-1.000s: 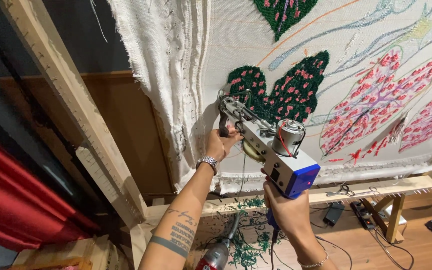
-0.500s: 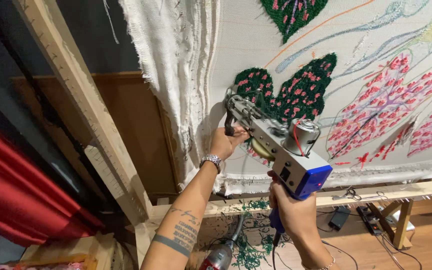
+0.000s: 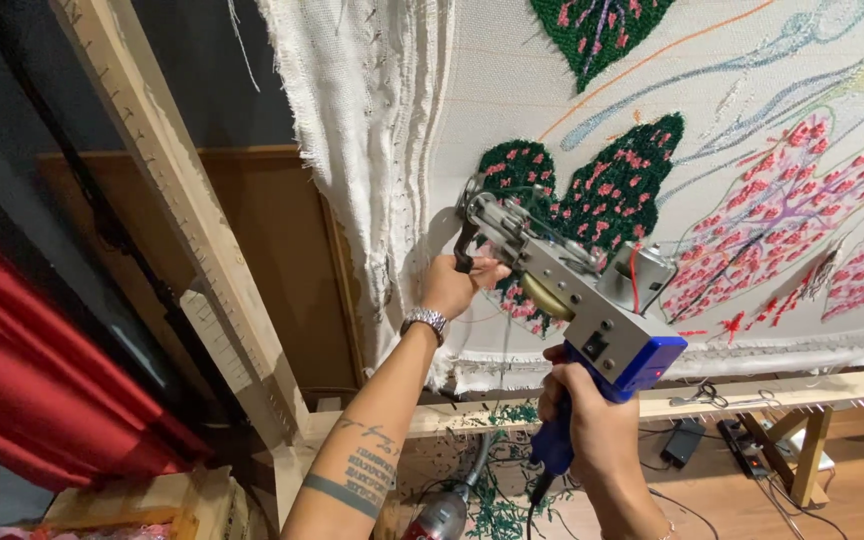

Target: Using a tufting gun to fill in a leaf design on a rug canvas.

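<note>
Head view: tufting gun (image 3: pixel 572 300) has crept left along the cloth (image 3: pixel 512 90); left hand (image 3: pixel 457 285) and right hand (image 3: pixel 592 425) both stay clenched on its handles.

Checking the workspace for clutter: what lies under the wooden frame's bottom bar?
Under the bottom bar: green yarn scraps, cables and black boxes on the wooden floor. The right hand and tufting gun hide part.
</note>
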